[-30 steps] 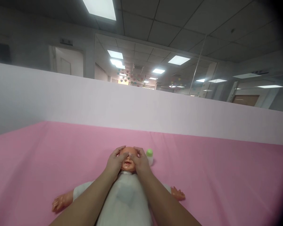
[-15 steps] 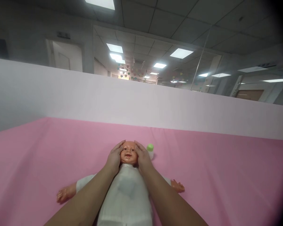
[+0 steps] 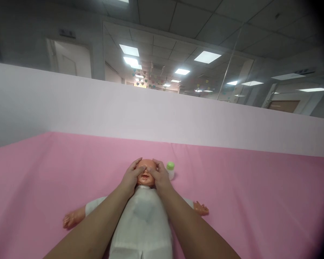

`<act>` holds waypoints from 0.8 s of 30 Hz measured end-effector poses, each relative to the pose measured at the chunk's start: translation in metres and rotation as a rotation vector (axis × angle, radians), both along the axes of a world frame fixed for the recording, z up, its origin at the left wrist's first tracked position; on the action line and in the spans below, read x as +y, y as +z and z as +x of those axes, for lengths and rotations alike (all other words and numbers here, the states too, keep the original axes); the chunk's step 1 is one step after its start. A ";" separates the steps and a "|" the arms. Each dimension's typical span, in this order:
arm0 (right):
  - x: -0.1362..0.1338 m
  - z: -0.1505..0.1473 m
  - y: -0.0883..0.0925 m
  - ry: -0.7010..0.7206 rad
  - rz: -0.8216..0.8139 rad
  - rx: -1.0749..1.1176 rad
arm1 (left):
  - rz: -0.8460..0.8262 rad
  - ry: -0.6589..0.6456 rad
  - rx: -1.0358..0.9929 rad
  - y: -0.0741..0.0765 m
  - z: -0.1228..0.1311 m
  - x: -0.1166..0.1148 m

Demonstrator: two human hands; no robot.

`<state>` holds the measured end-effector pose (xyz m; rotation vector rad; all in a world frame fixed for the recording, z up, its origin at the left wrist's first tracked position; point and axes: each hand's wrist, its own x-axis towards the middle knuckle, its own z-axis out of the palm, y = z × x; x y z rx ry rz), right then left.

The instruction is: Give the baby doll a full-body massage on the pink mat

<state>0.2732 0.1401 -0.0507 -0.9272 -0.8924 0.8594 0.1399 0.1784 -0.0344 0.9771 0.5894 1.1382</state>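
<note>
Now the pink surface point(image 3: 56, 180) is filling the lower half of the head view, with a pale partition wall point(image 3: 162, 115) standing along its far edge toward twelve o'clock. On that surface a baby doll point(image 3: 143, 223) in a white garment is lying on its back, head pointing to twelve o'clock, arms spread toward nine and three o'clock. Both forearms are reaching in from six o'clock over the doll's body.

Compared with half a second ago, when the hands were cupping the sides of the head and the face was showing between them, the hands have moved inward. The left hand point(image 3: 131, 176) is lying on the doll's head at its nine o'clock side, and the right hand point(image 3: 158, 175) is lying at its three o'clock side. The fingers point(image 3: 151, 169) of each hand are lying spread and flat over the upper face rather than curled around anything, so only the mouth and chin are showing. This is much like the pose a full second ago.

A small bottle with a green cap point(image 3: 170, 169) is standing just beside the right hand at three o'clock of the head, seemingly unmoved.
</note>
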 end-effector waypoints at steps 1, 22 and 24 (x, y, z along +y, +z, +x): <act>-0.001 0.000 0.002 -0.032 -0.019 -0.046 | 0.012 0.006 0.024 0.000 0.001 0.000; 0.003 0.004 0.003 0.003 -0.005 0.179 | -0.057 0.040 -0.011 0.001 0.004 0.003; 0.003 0.007 0.001 0.048 -0.001 0.217 | -0.123 0.001 -0.074 0.004 0.000 0.000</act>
